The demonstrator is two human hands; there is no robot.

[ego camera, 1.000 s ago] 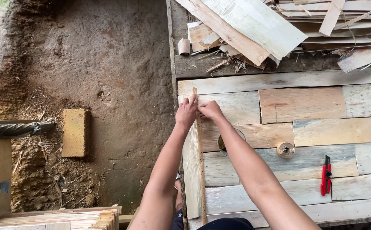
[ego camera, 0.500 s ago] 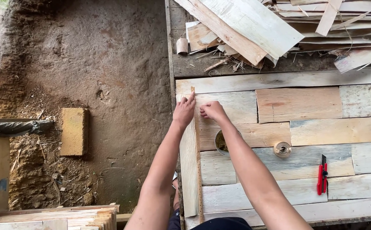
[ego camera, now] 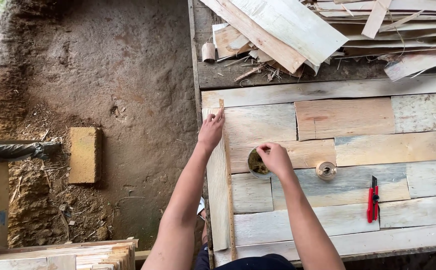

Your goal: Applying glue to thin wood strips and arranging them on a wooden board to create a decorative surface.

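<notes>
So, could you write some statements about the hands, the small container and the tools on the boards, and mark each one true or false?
1. The left hand rests on the narrow wooden strip. True.
2. The right hand reaches into the small round container. True.
3. The red utility knife is held in the right hand. False: it lies on the boards, apart from both hands.
4. The small spool lies on the dirt ground. False: it sits on the plank table, right of the container.
</notes>
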